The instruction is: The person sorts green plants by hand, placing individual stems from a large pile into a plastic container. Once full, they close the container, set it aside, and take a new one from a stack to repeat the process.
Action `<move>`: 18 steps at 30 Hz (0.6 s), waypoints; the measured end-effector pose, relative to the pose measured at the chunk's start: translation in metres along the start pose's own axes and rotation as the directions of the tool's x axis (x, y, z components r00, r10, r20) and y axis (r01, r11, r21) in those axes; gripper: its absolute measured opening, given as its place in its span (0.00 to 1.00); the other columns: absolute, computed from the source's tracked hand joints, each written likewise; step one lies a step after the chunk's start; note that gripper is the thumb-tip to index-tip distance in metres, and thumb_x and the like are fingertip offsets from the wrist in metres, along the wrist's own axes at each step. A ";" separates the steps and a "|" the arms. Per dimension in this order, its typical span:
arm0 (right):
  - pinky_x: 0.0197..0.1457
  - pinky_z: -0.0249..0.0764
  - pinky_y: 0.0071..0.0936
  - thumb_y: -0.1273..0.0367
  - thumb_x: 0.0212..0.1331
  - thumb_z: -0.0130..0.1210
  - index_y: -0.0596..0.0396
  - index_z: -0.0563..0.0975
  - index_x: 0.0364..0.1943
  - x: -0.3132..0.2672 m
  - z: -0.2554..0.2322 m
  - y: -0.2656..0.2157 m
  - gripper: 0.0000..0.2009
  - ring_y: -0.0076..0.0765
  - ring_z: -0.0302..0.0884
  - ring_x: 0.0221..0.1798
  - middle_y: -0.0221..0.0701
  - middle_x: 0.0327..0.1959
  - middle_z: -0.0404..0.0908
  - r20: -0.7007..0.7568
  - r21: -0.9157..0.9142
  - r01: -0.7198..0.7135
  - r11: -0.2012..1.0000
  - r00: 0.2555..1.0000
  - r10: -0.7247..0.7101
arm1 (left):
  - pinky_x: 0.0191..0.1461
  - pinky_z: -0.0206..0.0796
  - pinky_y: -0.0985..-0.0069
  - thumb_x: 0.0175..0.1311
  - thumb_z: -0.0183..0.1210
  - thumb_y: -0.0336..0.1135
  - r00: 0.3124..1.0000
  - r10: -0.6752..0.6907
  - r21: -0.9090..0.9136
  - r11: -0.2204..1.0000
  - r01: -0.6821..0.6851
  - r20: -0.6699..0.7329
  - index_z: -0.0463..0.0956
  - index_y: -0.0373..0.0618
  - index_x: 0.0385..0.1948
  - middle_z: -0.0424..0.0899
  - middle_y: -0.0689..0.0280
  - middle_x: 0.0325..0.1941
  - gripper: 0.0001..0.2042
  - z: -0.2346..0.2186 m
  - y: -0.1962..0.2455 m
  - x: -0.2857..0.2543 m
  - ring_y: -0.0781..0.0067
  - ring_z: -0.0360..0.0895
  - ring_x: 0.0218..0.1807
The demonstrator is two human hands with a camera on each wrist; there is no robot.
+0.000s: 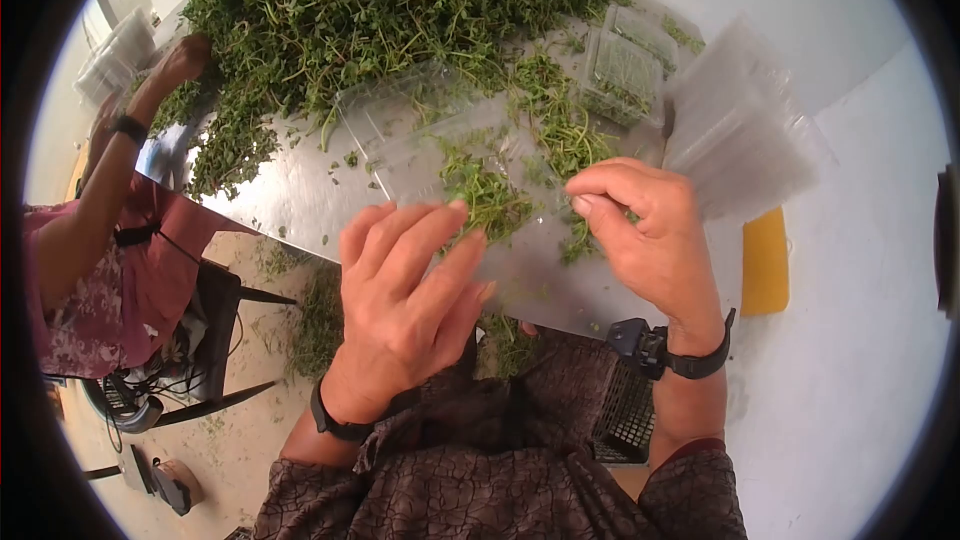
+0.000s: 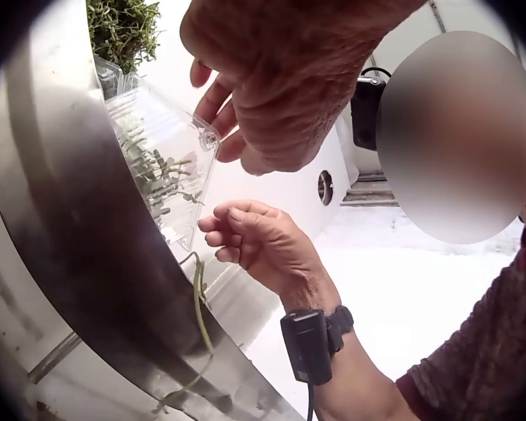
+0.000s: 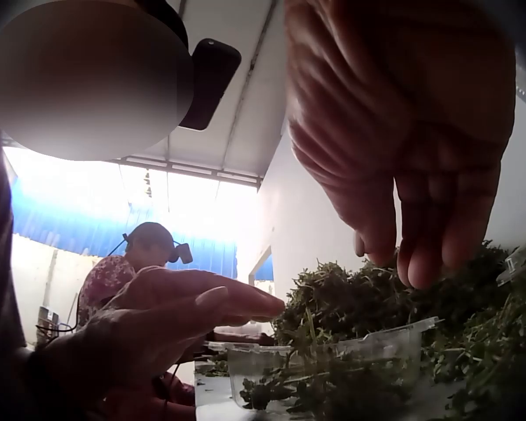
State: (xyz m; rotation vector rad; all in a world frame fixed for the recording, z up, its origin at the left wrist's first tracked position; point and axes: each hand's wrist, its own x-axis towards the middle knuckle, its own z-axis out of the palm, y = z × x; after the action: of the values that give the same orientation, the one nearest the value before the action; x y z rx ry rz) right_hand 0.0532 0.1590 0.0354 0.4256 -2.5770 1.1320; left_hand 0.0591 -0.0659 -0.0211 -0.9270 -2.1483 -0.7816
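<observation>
A clear plastic clamshell box (image 1: 372,145) lies open on the metal table, with leafy green sprigs (image 1: 487,198) in its near part. My left hand (image 1: 405,290) hovers at the box's near left side, fingers spread and lightly bent, holding nothing. To the right of the sprigs is my right hand (image 1: 655,235), its thumb and index fingertips close together. The right wrist view shows its fingers (image 3: 418,263) hanging loosely above the box, with nothing seen between them. In the left wrist view, sprigs show through the box's clear wall (image 2: 158,114).
A big heap of greens (image 1: 390,20) covers the table's far side. Filled, lidded boxes (image 1: 622,75) stand at the back right, beside a stack of clear plastic containers (image 1: 740,120). Another person's arm (image 1: 150,100) reaches into the heap at left. Loose stems (image 1: 570,135) lie right of the box.
</observation>
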 end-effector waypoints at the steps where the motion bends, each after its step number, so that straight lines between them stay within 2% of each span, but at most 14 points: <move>1: 0.30 0.71 0.29 0.78 0.52 0.58 0.62 0.80 0.32 -0.003 -0.001 0.002 0.04 0.39 0.77 0.26 0.37 0.27 0.81 -0.001 -0.012 -0.001 1.000 1.000 0.001 | 0.61 0.60 0.54 0.43 0.67 0.30 0.999 -0.022 0.008 1.000 0.022 0.050 0.79 0.43 0.43 0.79 0.58 0.51 0.20 0.000 0.000 0.001 0.56 0.76 0.53; 2: 0.30 0.71 0.29 0.78 0.52 0.58 0.62 0.80 0.32 -0.008 -0.002 0.002 0.04 0.39 0.77 0.26 0.37 0.27 0.81 0.002 -0.008 -0.006 1.000 1.000 0.006 | 0.61 0.60 0.54 0.43 0.67 0.30 0.998 -0.026 0.008 1.000 0.025 0.056 0.79 0.43 0.43 0.79 0.58 0.51 0.20 -0.001 0.000 0.003 0.56 0.76 0.53; 4: 0.38 0.74 0.29 0.79 0.48 0.62 0.61 0.81 0.34 -0.024 -0.002 -0.001 0.07 0.37 0.79 0.34 0.37 0.34 0.82 0.075 -0.078 0.084 0.993 0.994 -0.078 | 0.65 0.56 0.51 0.45 0.67 0.32 0.994 -0.020 0.026 0.999 0.018 0.103 0.79 0.43 0.44 0.78 0.59 0.52 0.19 -0.003 0.003 0.006 0.56 0.75 0.56; 5: 0.38 0.74 0.29 0.79 0.48 0.62 0.61 0.81 0.34 -0.033 0.001 -0.003 0.07 0.37 0.79 0.34 0.37 0.34 0.82 0.082 -0.073 0.069 0.995 0.995 -0.063 | 0.65 0.56 0.51 0.45 0.67 0.32 0.993 -0.028 0.019 0.999 0.026 0.117 0.79 0.43 0.44 0.78 0.59 0.52 0.19 -0.002 0.004 0.008 0.56 0.75 0.56; 7: 0.42 0.76 0.35 0.75 0.44 0.65 0.59 0.81 0.35 -0.044 0.009 -0.010 0.11 0.44 0.79 0.39 0.39 0.39 0.82 0.201 -0.174 0.247 0.953 0.956 -0.211 | 0.70 0.51 0.50 0.54 0.63 0.37 0.969 -0.014 0.039 0.999 0.004 0.248 0.80 0.42 0.43 0.81 0.58 0.51 0.16 0.000 0.004 0.013 0.54 0.75 0.57; 8: 0.46 0.76 0.39 0.73 0.42 0.66 0.58 0.81 0.37 -0.050 0.013 -0.011 0.14 0.48 0.79 0.44 0.39 0.43 0.81 0.269 -0.212 0.243 0.947 0.946 -0.182 | 0.70 0.51 0.50 0.54 0.63 0.37 0.969 -0.007 0.035 0.999 -0.002 0.246 0.80 0.42 0.43 0.81 0.58 0.51 0.16 0.000 0.004 0.014 0.54 0.75 0.57; 10: 0.46 0.76 0.39 0.73 0.43 0.66 0.58 0.80 0.37 -0.054 0.014 -0.002 0.14 0.48 0.78 0.44 0.40 0.44 0.81 0.231 -0.248 0.234 0.940 0.957 -0.178 | 0.72 0.46 0.49 0.59 0.59 0.41 0.965 -0.035 0.047 0.999 0.024 0.259 0.80 0.40 0.43 0.83 0.58 0.45 0.15 0.002 0.005 0.014 0.54 0.75 0.56; 14: 0.46 0.76 0.39 0.74 0.45 0.65 0.60 0.81 0.37 -0.054 0.006 0.010 0.12 0.50 0.79 0.44 0.43 0.44 0.81 0.112 -0.328 0.163 0.931 0.985 -0.133 | 0.71 0.45 0.45 0.62 0.59 0.42 0.963 -0.067 0.070 0.996 0.050 0.262 0.79 0.40 0.41 0.82 0.60 0.38 0.15 0.007 0.004 0.016 0.57 0.74 0.55; 15: 0.46 0.76 0.39 0.75 0.46 0.64 0.61 0.81 0.38 -0.052 0.003 0.011 0.12 0.51 0.79 0.44 0.44 0.44 0.82 0.078 -0.361 0.127 0.924 0.991 -0.105 | 0.71 0.45 0.45 0.62 0.58 0.42 0.949 -0.092 0.065 0.995 0.076 0.300 0.79 0.40 0.39 0.81 0.60 0.36 0.14 0.008 0.003 0.017 0.57 0.75 0.53; 18: 0.46 0.76 0.39 0.75 0.48 0.63 0.61 0.81 0.38 -0.047 -0.007 0.005 0.12 0.52 0.80 0.44 0.45 0.43 0.82 0.128 -0.370 0.094 0.924 0.991 -0.049 | 0.71 0.46 0.46 0.61 0.60 0.42 0.929 -0.114 0.062 0.993 0.099 0.351 0.79 0.40 0.37 0.80 0.61 0.33 0.13 0.002 0.003 0.020 0.58 0.75 0.51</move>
State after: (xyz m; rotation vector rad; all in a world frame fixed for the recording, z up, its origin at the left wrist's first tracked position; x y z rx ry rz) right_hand 0.0955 0.1747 0.0185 0.4995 -2.7687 0.5804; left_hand 0.0501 -0.0550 -0.0063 -0.9965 -2.5372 -0.6541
